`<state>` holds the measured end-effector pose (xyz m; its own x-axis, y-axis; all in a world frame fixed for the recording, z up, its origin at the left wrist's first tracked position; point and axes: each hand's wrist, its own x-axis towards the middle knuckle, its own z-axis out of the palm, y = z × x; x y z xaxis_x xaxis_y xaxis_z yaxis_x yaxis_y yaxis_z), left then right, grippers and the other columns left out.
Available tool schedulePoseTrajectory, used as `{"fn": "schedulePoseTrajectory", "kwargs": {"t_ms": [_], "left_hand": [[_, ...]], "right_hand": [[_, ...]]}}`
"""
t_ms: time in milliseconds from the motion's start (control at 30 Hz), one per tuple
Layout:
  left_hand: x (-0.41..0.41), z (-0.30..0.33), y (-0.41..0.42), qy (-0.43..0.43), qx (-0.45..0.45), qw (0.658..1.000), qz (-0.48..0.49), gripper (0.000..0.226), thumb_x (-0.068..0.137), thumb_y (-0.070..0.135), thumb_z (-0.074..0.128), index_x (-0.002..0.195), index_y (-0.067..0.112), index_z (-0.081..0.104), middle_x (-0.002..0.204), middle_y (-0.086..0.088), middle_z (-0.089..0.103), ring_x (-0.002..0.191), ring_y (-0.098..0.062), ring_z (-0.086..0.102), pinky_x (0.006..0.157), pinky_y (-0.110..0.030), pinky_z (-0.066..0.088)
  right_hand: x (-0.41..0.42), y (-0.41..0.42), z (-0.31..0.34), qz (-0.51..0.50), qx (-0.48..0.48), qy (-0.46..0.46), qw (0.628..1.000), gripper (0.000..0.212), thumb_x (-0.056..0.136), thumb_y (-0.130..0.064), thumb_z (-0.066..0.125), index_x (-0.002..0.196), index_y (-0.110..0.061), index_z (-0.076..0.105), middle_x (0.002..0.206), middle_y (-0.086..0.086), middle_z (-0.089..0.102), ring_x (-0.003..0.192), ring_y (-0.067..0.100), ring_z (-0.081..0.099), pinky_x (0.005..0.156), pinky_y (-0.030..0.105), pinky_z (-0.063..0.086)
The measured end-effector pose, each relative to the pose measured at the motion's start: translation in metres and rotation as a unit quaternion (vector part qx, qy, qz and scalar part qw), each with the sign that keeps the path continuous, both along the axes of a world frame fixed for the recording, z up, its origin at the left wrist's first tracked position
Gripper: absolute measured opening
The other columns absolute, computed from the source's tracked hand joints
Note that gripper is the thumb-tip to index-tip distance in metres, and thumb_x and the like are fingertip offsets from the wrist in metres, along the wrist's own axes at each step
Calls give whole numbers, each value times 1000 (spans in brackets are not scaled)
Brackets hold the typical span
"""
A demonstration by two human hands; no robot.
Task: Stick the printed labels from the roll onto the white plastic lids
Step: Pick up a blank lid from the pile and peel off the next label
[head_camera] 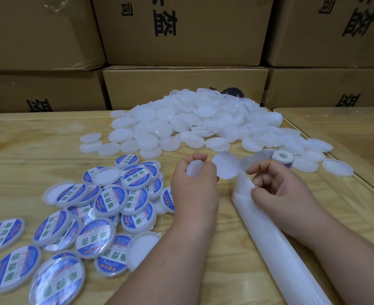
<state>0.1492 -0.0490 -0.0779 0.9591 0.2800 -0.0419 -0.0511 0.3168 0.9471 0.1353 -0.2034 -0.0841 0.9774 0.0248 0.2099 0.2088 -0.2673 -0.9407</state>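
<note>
My left hand (195, 190) grips a blank white lid (193, 169) in its curled fingers. Just right of it a round label (226, 165) stands up from the strip, its white back toward me; which fingers hold it I cannot tell. My right hand (276, 194) pinches the white backing strip (269, 234), which trails to the lower right. The label roll (281, 156) lies beyond my right hand. A big heap of blank white lids (195, 122) fills the far middle of the table. Labelled lids (111, 201) with blue and white print lie in a pile at the left.
The wooden table (27, 150) has a seam with a second table (358, 128) at the right. Stacked cardboard boxes (181, 84) form a wall directly behind the lid heap. Loose blank lids (337, 167) spread toward the right edge.
</note>
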Motion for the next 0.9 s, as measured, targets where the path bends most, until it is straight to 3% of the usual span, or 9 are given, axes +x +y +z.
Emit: {"fn": "schedulePoseTrajectory", "kwargs": {"t_ms": [133, 200, 333, 500, 633, 900], "left_hand": [[-1, 0, -1, 0, 24, 1000, -12, 29, 64, 22, 56, 91, 28, 66, 63, 5, 58, 55, -11, 48, 46, -19, 41], [-1, 0, -3, 2, 52, 998, -29, 28, 62, 24, 57, 88, 30, 66, 65, 6, 59, 58, -11, 50, 49, -23, 43], [-1, -1, -4, 7, 88, 994, -61, 27, 61, 28, 56, 84, 37, 66, 67, 8, 62, 59, -11, 54, 54, -27, 48], [-2, 1, -2, 15, 73, 994, -85, 27, 61, 27, 55, 84, 34, 67, 62, 8, 61, 56, -10, 54, 53, -23, 47], [-2, 3, 0, 19, 39, 996, -80, 29, 65, 21, 54, 91, 22, 66, 58, 3, 60, 48, -8, 53, 45, -16, 43], [0, 2, 0, 13, 40, 995, -89, 30, 64, 23, 53, 91, 21, 66, 55, 4, 58, 50, -10, 53, 49, -21, 45]], "right_hand": [[-2, 4, 1, -67, -104, -159, 979, 48, 83, 3, 68, 98, -42, 60, 94, -23, 57, 84, 8, 58, 66, 14, 45], [-3, 6, 7, -90, -156, -253, 951, 46, 82, -3, 65, 106, -40, 55, 106, -25, 53, 98, 9, 57, 77, 15, 44], [-2, 6, 9, -90, -229, -356, 901, 49, 80, 2, 57, 118, -29, 56, 115, -18, 49, 106, 2, 47, 92, 23, 38], [-2, 10, 10, -65, -279, -372, 883, 55, 74, 12, 53, 115, -25, 59, 113, -10, 57, 104, 24, 55, 99, 17, 31], [-2, 11, 10, -51, -295, -356, 885, 55, 72, 13, 53, 113, -23, 61, 112, -13, 56, 99, 23, 52, 98, 16, 31], [-2, 13, 7, -66, -273, -352, 893, 30, 79, -1, 63, 103, -18, 67, 99, -16, 59, 96, 18, 56, 94, 18, 36]]}}
